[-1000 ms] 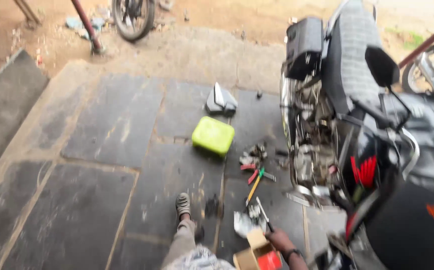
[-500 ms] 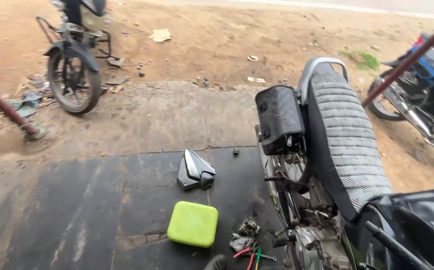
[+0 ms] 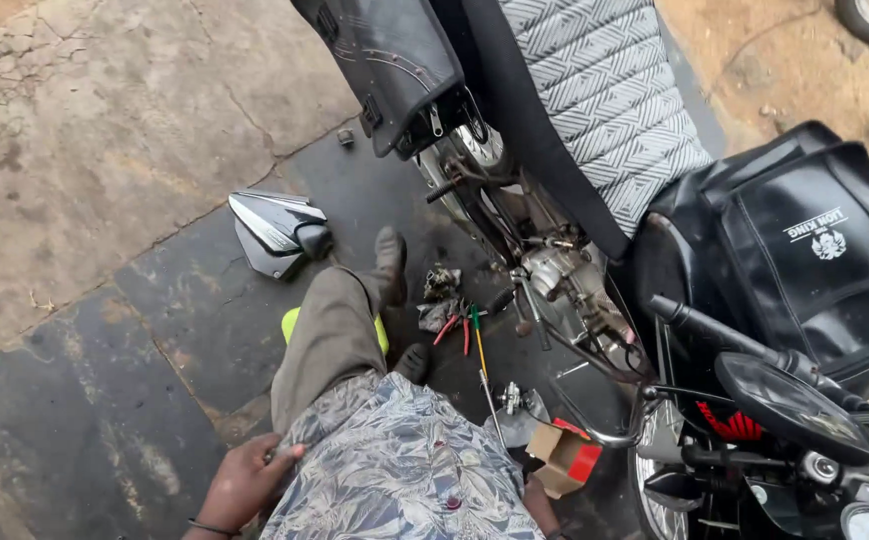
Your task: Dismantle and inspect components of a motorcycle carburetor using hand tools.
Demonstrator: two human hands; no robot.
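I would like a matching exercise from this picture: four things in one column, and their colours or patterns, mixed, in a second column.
Things:
1. motorcycle seat
2. side cover on the floor
3. small cardboard box
4. flat container under the leg

Colours:
A. brown with a red side
B. silver and black
C. yellow-green
D. grey zigzag pattern

Pairs: 1-D, 2-B, 3-A, 4-C

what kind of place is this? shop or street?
Most likely an open-air roadside motorcycle repair spot, not an indoor shop. A motorcycle stands on stone paving edged by bare dirt, with its engine exposed. Pliers and small parts lie loose on the ground beside a removed side panel.
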